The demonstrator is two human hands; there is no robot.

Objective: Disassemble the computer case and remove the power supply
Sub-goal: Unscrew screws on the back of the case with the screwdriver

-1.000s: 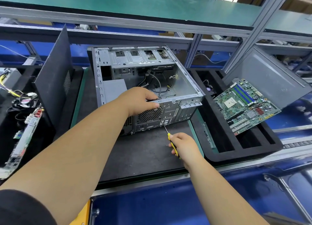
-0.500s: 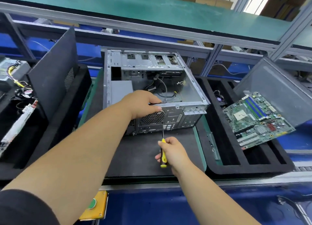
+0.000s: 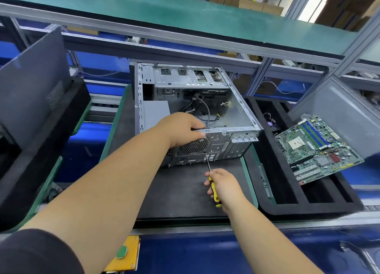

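Observation:
An open silver computer case (image 3: 236, 117) lies on its side on a dark mat (image 3: 185, 191), rear panel toward me. The grey power supply (image 3: 155, 114) sits inside at the case's left. My left hand (image 3: 183, 129) grips the top edge of the rear panel, fingers curled over it above the round fan grille (image 3: 195, 146). My right hand (image 3: 223, 185) holds a yellow and black screwdriver (image 3: 213, 189); its tip touches the rear panel just below the grille.
A green motherboard (image 3: 316, 146) leans in a black foam tray (image 3: 287, 203) at the right, with a grey side panel (image 3: 345, 113) behind it. Another dark panel (image 3: 35, 84) stands in a tray at left. A yellow button box (image 3: 123, 253) hangs at the bench front.
My head has shifted, so the case sits more central in view. The screwdriver tip stays at the rear panel while my right hand has turned on the handle. My left hand keeps its grip.

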